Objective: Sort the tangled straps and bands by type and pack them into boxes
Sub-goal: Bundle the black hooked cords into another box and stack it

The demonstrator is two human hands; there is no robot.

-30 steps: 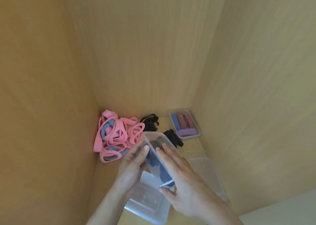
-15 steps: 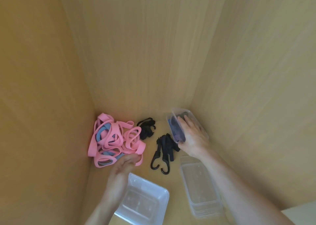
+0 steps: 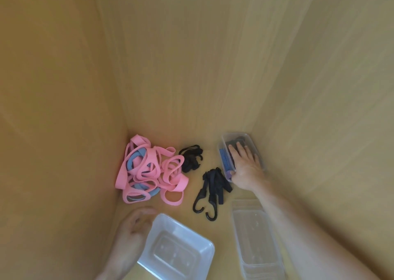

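1. Right hand (image 3: 245,164), right of centre: fingers flat and spread on the packed box (image 3: 254,146), with blue straps (image 3: 225,158) along the box's left side. Nothing clamped.
2. Left hand (image 3: 130,237), bottom left, blurred: fingers loosely curled and empty, beside the empty tub (image 3: 204,256).
3. Hooked black straps (image 3: 213,190) lie just lower-left of the right hand. Long axis runs up-down in frame, hooks toward the bottom. Right hand is nearer, so likely the next pick.
4. Pink bands (image 3: 149,169) sit above the left hand.

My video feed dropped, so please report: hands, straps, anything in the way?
Right hand flat on the filled box, far right corner. Left hand open beside the empty tub. Pink bands and black hook straps lie loose, unpacked.
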